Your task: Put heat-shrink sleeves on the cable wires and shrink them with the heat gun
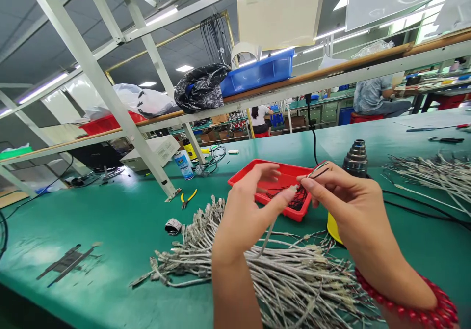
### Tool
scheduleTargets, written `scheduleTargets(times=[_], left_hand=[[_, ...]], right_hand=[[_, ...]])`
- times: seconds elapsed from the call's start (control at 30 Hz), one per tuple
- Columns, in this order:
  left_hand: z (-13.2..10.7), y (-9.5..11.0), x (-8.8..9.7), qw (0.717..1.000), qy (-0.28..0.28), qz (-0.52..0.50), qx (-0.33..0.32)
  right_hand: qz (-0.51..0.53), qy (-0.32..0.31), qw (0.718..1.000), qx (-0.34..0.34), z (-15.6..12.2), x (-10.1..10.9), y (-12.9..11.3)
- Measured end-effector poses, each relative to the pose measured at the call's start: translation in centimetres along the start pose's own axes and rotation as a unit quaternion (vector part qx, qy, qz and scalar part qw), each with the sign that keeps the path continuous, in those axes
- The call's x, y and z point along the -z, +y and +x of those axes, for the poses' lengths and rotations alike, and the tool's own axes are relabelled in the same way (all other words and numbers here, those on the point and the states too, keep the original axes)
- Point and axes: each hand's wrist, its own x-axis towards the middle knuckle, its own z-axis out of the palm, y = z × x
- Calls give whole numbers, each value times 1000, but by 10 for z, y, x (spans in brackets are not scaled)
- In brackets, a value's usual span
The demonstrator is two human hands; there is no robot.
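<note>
My left hand (250, 211) pinches the end of a grey cable (265, 235) between thumb and forefinger; the cable hangs down toward the pile. My right hand (342, 196), with a red bead bracelet on its wrist, pinches a thin black tie (317, 171) right at that cable end. Both hands hover over a large pile of grey cables with connectors (257, 270) on the green table (121, 221). Just behind my hands lies a red tray (283, 172) holding thin black ties.
Yellow-handled pliers (188, 198), a tape roll (172, 227), a spray can (184, 165) and a black-and-yellow tool (355, 161) stand nearby. More grey cables (434, 174) lie at right. A shelf overhead carries a blue bin (257, 73) and bags. People sit at far benches.
</note>
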Motion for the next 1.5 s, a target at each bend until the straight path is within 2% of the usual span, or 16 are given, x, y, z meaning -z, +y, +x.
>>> scheduleTargets(times=[0.07, 0.13, 0.27, 0.33, 0.53, 0.77, 0.97, 1.2, 1.33, 1.5], left_hand=[[0, -2, 5, 998, -67, 12, 14], [1, -3, 5, 995, -103, -11, 16], [2, -3, 2, 992, -117, -35, 17], [1, -3, 3, 992, -125, -27, 22], [-4, -2, 6, 992, -120, 3, 37], [-4, -2, 4, 991, -128, 24, 45], [-1, 1, 2, 991, -119, 52, -4], [0, -1, -1, 988, -122, 93, -21], [-1, -2, -1, 985, -122, 118, -24], [-2, -2, 1, 987, -126, 100, -20]], right_hand=[[16, -3, 1000, -7, 2, 1, 2], [39, -14, 999, -12, 4, 1, 5], [81, -62, 994, -41, 3, 0, 6], [86, -56, 994, -48, 1, -2, 3], [49, 20, 998, -34, -3, -6, -6], [31, 24, 999, -13, -4, -8, -2], [22, 30, 999, 10, -3, -8, -1], [-8, 47, 998, 36, -4, -8, 1], [4, 44, 999, 22, -3, -8, 3], [70, 17, 997, -28, -1, -6, 7]])
